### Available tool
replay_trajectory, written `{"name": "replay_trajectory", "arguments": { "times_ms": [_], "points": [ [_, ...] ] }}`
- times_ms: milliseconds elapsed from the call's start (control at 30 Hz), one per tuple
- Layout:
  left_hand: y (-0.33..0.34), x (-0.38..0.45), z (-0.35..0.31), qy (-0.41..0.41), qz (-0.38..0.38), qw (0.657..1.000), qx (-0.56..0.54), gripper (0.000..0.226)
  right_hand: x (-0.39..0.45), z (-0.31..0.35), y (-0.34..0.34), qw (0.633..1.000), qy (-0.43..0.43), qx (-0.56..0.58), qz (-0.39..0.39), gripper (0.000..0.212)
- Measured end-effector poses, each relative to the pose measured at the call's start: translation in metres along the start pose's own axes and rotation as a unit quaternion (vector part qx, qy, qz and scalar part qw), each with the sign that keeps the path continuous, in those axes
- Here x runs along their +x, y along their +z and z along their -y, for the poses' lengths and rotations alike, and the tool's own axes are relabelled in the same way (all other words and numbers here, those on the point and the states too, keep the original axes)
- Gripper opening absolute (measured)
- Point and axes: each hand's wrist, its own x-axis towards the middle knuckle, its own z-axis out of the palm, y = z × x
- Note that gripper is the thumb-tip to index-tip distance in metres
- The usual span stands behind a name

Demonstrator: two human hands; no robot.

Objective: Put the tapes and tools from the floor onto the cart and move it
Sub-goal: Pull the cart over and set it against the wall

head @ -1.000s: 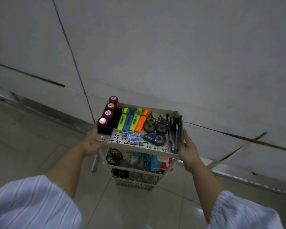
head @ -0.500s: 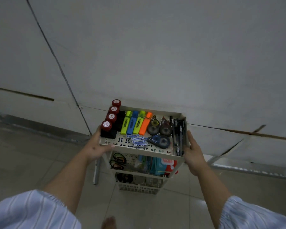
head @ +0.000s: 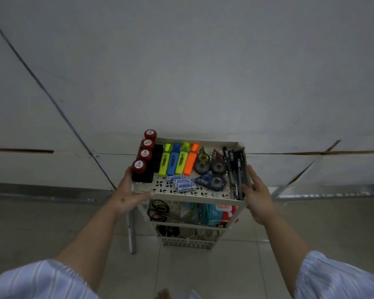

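Note:
A cream three-tier cart (head: 205,196) stands on the tiled floor close to a grey wall. Its top shelf holds several red stamps (head: 144,153), coloured highlighters (head: 177,158), three correction tape dispensers (head: 212,181), small white boxes (head: 181,184) and black pens (head: 235,169). The middle shelf shows scissors (head: 158,210) and coloured packs. My left hand (head: 129,194) grips the top shelf's left front corner. My right hand (head: 256,196) holds its right edge.
The grey wall (head: 203,72) rises right behind the cart, with a metal strip (head: 41,190) along its base. A grey bar (head: 131,231) lies on the floor beside the cart's left side. Tiled floor (head: 52,229) spreads left and right.
The cart, held in both hands, has come nearer to the wall and turned more square to it; my view has swung to face the wall straight on.

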Motion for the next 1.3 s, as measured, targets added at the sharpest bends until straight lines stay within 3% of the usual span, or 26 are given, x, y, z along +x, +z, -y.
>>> {"name": "replay_trajectory", "arguments": {
  "times_ms": [233, 367, 467, 667, 1033, 1300],
  "points": [
    [0.016, -0.016, 0.003, 0.006, -0.025, 0.999, -0.039, 0.084, 0.019, 0.017, -0.005, 0.999, 0.004, -0.037, 0.038, 0.058],
    [0.032, -0.027, 0.004, -0.017, -0.049, 0.998, -0.043, 0.104, 0.034, 0.023, -0.017, 0.997, 0.008, -0.047, 0.058, 0.060],
    [0.032, -0.024, 0.001, -0.024, -0.049, 0.998, -0.028, 0.097, 0.037, 0.022, -0.023, 0.996, 0.019, -0.041, 0.073, 0.059],
    [0.039, -0.008, -0.010, 0.019, -0.035, 0.999, -0.017, 0.082, 0.030, 0.015, -0.033, 0.999, 0.024, 0.008, 0.040, 0.056],
    [0.019, 0.051, -0.025, 0.020, 0.057, 0.998, 0.033, 0.090, 0.015, 0.008, -0.020, 0.997, 0.006, 0.074, -0.028, 0.058],
    [0.009, 0.046, -0.011, 0.010, 0.032, 0.999, 0.026, 0.084, 0.033, 0.010, -0.009, 0.999, -0.009, 0.033, -0.020, 0.054]
  ]
}}
